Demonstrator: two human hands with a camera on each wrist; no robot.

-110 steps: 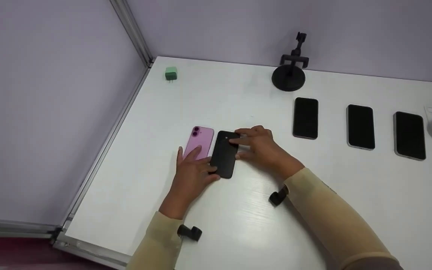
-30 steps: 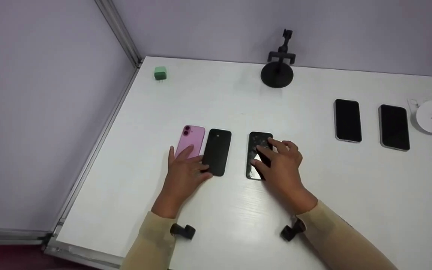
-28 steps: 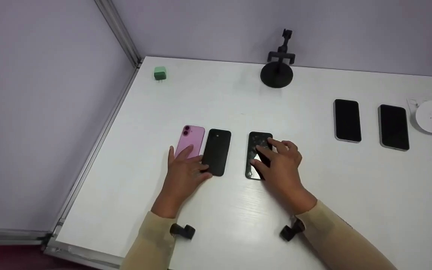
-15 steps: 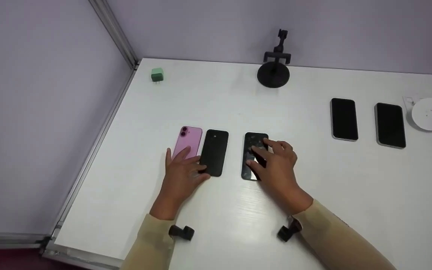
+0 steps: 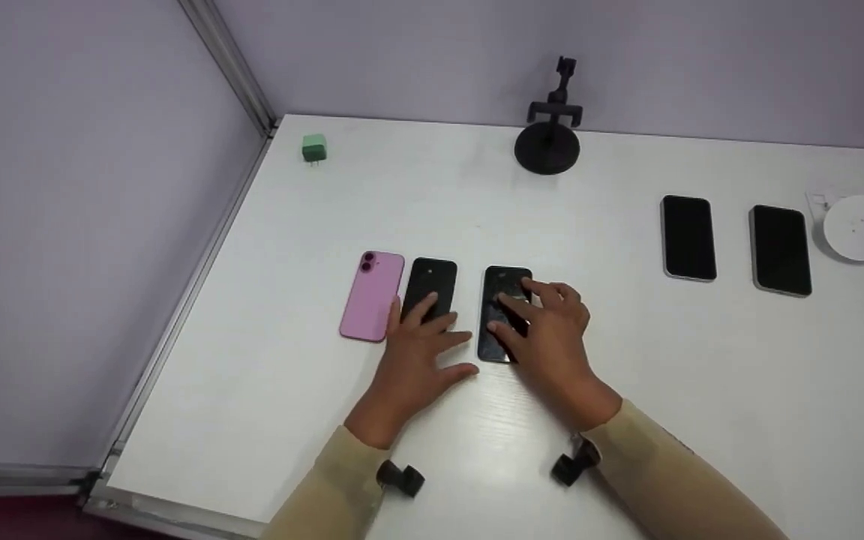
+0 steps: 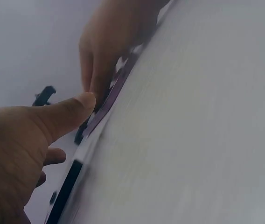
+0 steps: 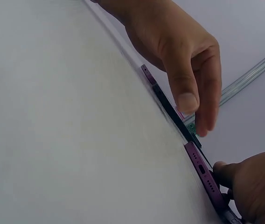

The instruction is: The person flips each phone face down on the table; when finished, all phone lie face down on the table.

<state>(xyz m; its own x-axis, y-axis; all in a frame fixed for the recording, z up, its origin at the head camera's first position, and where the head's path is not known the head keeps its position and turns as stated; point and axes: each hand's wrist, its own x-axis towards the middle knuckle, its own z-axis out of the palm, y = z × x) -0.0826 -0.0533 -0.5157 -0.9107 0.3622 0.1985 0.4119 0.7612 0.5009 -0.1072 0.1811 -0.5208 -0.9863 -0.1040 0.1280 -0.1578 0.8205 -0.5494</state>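
Note:
Three phones lie in a loose row on the white table. On the left is a pink phone, back up, with two camera lenses. Beside it, a black phone is partly hidden under my left hand, whose fingers are spread; the right wrist view shows this hand above the tabletop. A third dark, glossy phone lies to the right, with purple sides in the right wrist view. My right hand rests its thumb and fingertips on that phone's upper face, one fingertip at its right edge.
Two more phones lie dark side up farther right, one nearer and one farther. Next to them stands a white round disc. A black phone stand and a green plug adapter are at the back.
The right hand has brought the third phone from the right-hand row and moved it slightly left again. My left hand has left the pink phone and shifted right over the black one.

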